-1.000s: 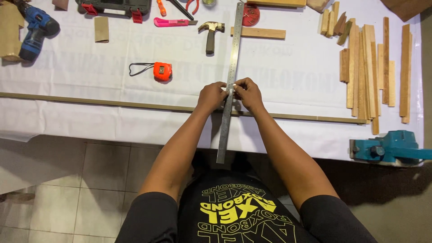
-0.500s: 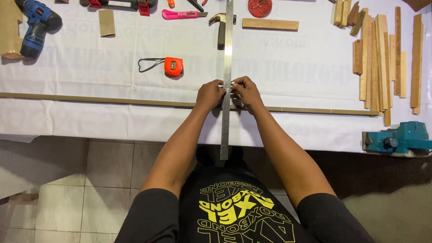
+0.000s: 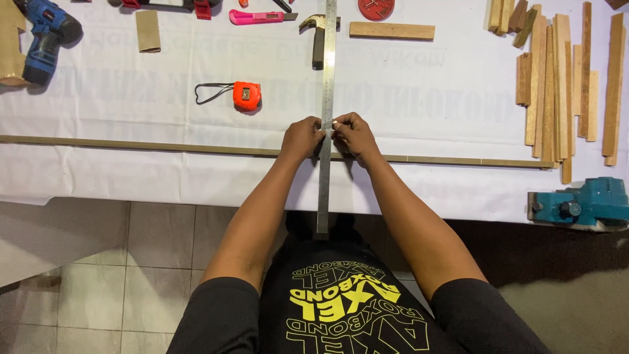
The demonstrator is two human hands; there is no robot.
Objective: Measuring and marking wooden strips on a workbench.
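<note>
Fingers of left hand (image 3: 303,137) and right hand (image 3: 352,136) pinch shut on stiff, slippery-looking steel ruler (image 3: 325,98) crossing strip (image 3: 164,147) beneath them.

Woodworking workshop: a covered tabletop (image 3: 406,85) carries a hammer (image 3: 317,36) beyond the hands, a cordless drill (image 3: 44,36) far left, cut wood strips (image 3: 557,78) right (stacked side by side), a bench vise (image 3: 580,203) at the right edge.
</note>
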